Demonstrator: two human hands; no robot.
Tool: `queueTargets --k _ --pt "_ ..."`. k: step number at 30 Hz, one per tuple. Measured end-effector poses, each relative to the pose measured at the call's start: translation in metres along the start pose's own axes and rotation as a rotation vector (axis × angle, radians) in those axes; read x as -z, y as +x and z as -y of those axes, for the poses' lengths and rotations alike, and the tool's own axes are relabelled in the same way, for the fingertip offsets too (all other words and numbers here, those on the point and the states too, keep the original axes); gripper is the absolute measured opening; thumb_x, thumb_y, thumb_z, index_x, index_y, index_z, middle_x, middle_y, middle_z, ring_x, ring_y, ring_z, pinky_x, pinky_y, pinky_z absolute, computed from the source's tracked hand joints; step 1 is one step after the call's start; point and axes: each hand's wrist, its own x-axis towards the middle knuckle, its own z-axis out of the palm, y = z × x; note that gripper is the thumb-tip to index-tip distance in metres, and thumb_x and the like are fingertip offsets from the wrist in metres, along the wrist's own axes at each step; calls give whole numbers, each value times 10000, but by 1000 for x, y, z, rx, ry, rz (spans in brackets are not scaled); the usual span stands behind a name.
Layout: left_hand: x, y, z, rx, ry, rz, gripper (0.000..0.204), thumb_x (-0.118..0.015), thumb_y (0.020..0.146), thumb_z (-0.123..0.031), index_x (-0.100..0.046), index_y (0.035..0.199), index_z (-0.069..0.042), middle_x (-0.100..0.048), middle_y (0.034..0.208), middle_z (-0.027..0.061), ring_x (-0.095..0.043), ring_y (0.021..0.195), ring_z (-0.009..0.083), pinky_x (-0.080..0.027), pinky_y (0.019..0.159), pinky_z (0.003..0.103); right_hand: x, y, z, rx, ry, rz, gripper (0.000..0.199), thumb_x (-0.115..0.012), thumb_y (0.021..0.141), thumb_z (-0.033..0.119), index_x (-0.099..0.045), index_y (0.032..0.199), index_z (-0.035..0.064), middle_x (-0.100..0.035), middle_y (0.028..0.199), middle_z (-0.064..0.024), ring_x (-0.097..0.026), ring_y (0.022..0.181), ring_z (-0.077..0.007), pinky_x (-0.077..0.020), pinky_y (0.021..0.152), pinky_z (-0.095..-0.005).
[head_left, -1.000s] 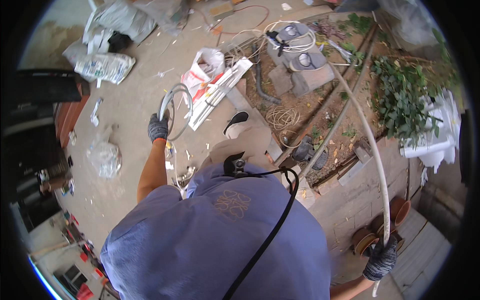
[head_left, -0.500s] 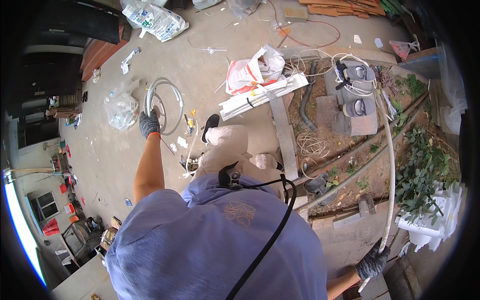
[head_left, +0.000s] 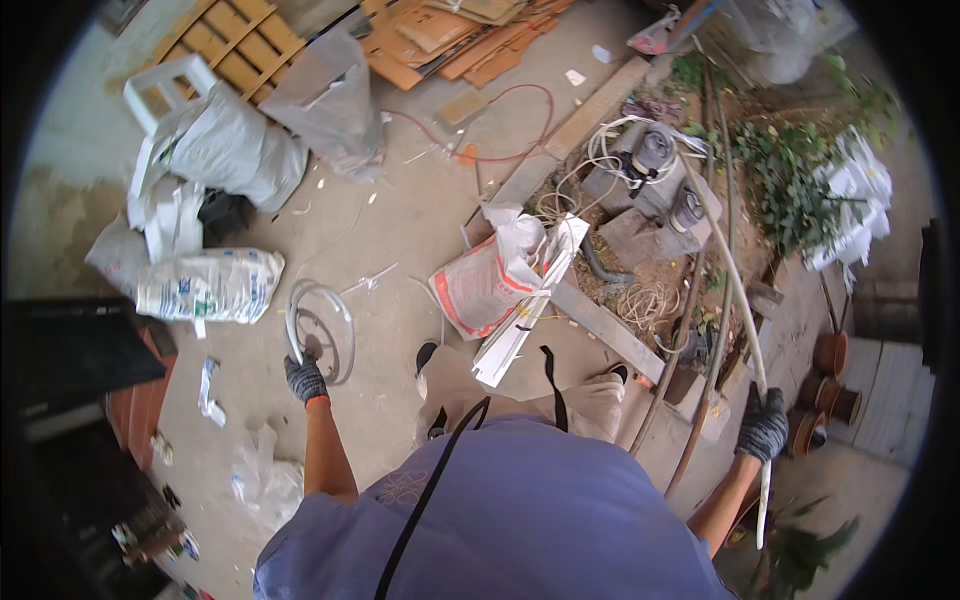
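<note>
In my left hand [head_left: 307, 380], gloved in grey, is a coil of light grey tubing [head_left: 292, 322]. Its loops stand out beyond the closed fingers, above the concrete floor. My right hand [head_left: 764, 425], in a matching glove, is wrapped round a long whitish pipe [head_left: 741, 295]. The pipe's short end sticks out below that hand, while its long part slants up and away toward sandals [head_left: 655, 150] and a tangle of white cord [head_left: 610, 150]. Both arms are spread wide of my body.
Ahead lie a white and red sack [head_left: 480, 285] and white plastic trunking strips [head_left: 505, 350]. A concrete kerb [head_left: 605, 322] edges a soil bed with coiled cord [head_left: 648, 305] and long poles [head_left: 712, 340]. Filled bags [head_left: 215, 285] stand at left, flattened cardboard [head_left: 440, 40] far off, clay pots [head_left: 830, 395] at right.
The view has turned and my body with it. Both hands keep their holds. The right hand with the pipe now sits higher in the picture, and the left hand with the coil lower.
</note>
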Motion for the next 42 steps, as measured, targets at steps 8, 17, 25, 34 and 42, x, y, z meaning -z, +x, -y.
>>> queueTargets --k 8,17,25,34,42 --pt "11 89 -95 -432 89 400 301 -609 699 -217 -529 888 4 -577 795 149 -540 688 270 -418 650 343 67 -151 40 -118 -65 -118 265 -554 723 368 -534 676 108 -550 591 -126 -542 544 -317 -418 493 -410" --pt "-26 81 -175 -915 171 604 291 -617 685 -255 -523 833 -22 -562 718 150 -546 639 265 -422 617 345 80 -329 14 -348 214 -350 178 -605 686 190 -492 606 79 -495 531 -104 -483 467 -274 -379 457 -351" --pt "-61 -21 -211 -1182 93 892 340 -614 671 -302 -526 852 -28 -569 756 160 -543 706 309 -420 665 372 67 -537 -36 -1211 861 -633 251 -619 738 226 -463 649 51 -391 479 -1 -394 361 -91 -338 332 -245" --pt "-22 -157 -124 -787 -30 1560 310 -629 682 -206 -521 885 3 -550 725 53 -496 618 158 -412 586 268 106 -768 -15 -1552 783 -824 302 -607 748 278 -427 601 86 -347 463 16 -358 333 -88 -342 320 -234" --pt "-35 -228 -14 -1071 431 1694 731 -666 659 -293 -297 1204 26 -410 1158 171 -431 1021 244 -346 853 301 107 -842 45 -1637 566 -432 270 -640 719 219 -454 607 59 -379 461 17 -361 409 -62 -303 396 -228"
